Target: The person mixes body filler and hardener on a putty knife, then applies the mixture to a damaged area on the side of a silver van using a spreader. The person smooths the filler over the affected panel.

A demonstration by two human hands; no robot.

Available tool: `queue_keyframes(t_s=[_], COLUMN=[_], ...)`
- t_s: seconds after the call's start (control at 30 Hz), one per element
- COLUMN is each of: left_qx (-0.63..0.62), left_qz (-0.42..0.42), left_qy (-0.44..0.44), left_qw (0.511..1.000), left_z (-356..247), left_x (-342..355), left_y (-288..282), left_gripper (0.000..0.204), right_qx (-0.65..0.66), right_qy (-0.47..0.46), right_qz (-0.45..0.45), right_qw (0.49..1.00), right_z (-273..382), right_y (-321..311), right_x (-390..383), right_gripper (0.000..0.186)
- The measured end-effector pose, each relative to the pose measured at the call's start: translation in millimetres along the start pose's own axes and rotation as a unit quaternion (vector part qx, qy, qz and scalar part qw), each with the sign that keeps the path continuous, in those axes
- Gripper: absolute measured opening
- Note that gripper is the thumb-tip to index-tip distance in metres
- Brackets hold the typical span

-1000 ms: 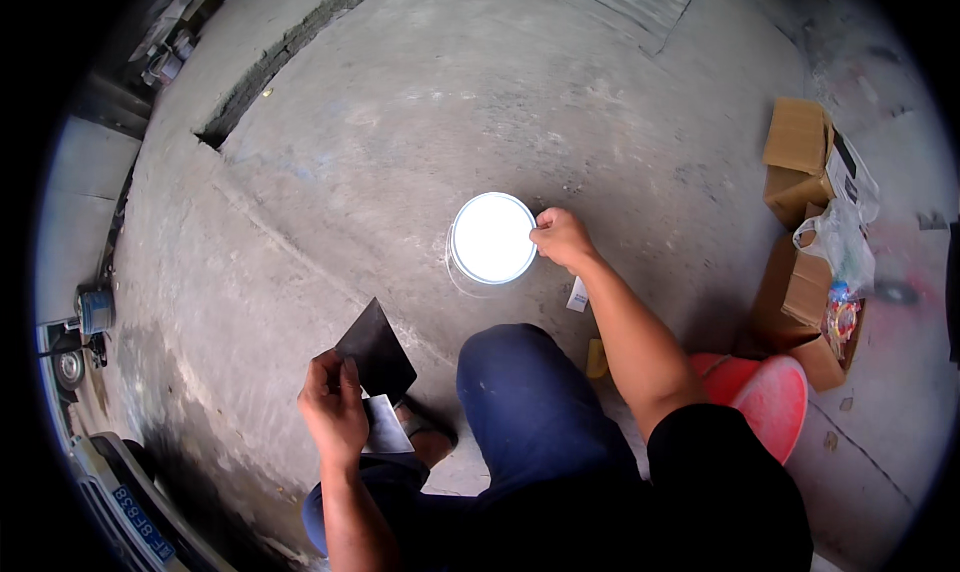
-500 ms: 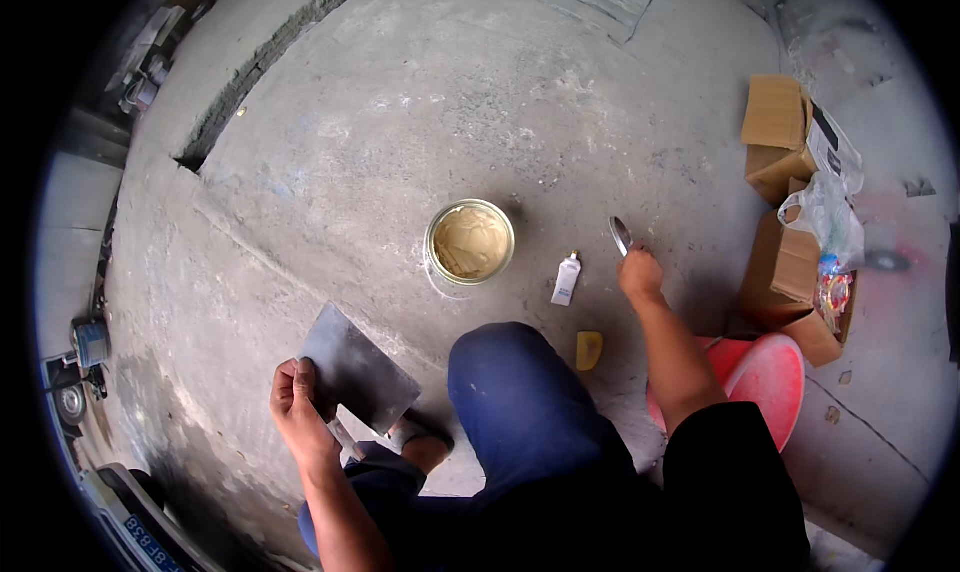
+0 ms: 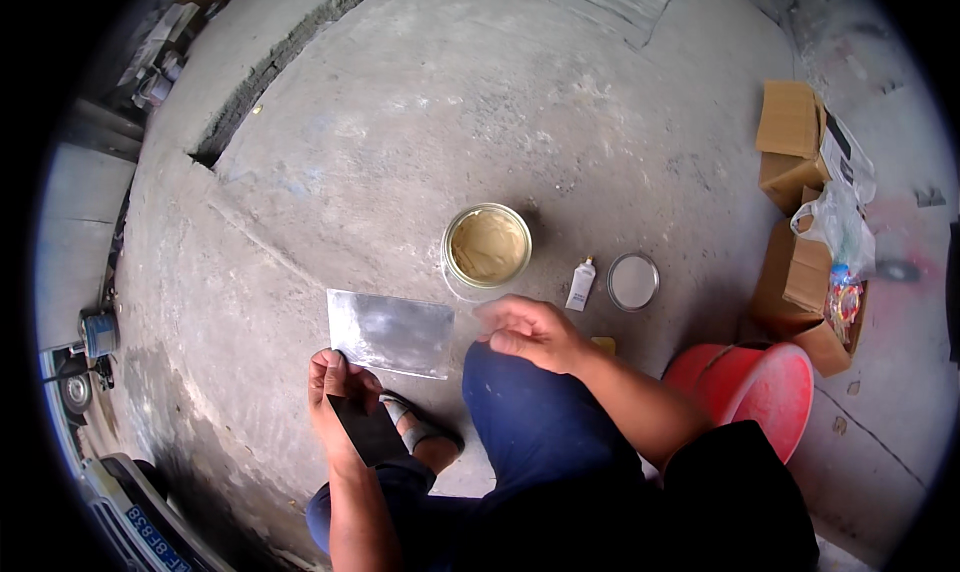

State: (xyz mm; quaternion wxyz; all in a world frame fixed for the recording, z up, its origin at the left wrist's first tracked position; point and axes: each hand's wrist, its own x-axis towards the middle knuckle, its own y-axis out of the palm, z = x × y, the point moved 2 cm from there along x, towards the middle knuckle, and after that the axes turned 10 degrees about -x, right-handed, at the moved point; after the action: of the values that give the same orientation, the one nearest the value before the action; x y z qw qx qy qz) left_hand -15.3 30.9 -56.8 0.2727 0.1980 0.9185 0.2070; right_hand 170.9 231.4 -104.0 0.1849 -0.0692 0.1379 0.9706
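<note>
My left hand is closed on a thin silvery metal sheet, held out nearly flat, and a smaller dark plate below it. My right hand hangs over my right knee near the sheet's right end, fingers loosely apart and empty. Beyond it an uncovered tin of beige paste stands on the concrete floor. Right of the tin lie a white tube and the tin's round lid. A small yellow object lies behind my right hand, partly hidden.
A red plastic bucket is beside my right forearm. Cardboard boxes with plastic bags line the right wall. At the left are a vehicle's bumper and a wheel. A broken concrete step runs along the upper left.
The lid came off the tin and now lies on the floor, released by my right hand, which has moved left toward my knee. The silvery sheet in my left hand has swung up flatter.
</note>
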Motion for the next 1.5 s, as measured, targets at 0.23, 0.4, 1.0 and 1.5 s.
queue_keyframes(t_s=[0.23,0.4,1.0,1.5], left_qx=[0.052,0.077,0.134,0.136], left_qz=[0.002,-0.098,-0.071,-0.065], left_qy=[0.009,0.022,-0.042,-0.059], left_qw=[0.999,0.992,0.988,0.987], left_z=[-2,-14,-3,-3], left_x=[-2,-1,-15,-16], left_y=[1,-21,-34,-31], left_gripper=[0.013,0.022,0.015,0.015], right_qx=[0.185,-0.338,-0.695,-0.781], right_qy=[0.016,0.069,-0.087,0.057], right_qz=[-0.058,-0.218,0.133,0.144], right_qw=[0.981,0.913,0.701,0.605], right_z=[17,37,-113,-82], right_y=[39,-68,-91,-92], right_x=[26,33,145,157], right_gripper=[0.028,0.028,0.020,0.020])
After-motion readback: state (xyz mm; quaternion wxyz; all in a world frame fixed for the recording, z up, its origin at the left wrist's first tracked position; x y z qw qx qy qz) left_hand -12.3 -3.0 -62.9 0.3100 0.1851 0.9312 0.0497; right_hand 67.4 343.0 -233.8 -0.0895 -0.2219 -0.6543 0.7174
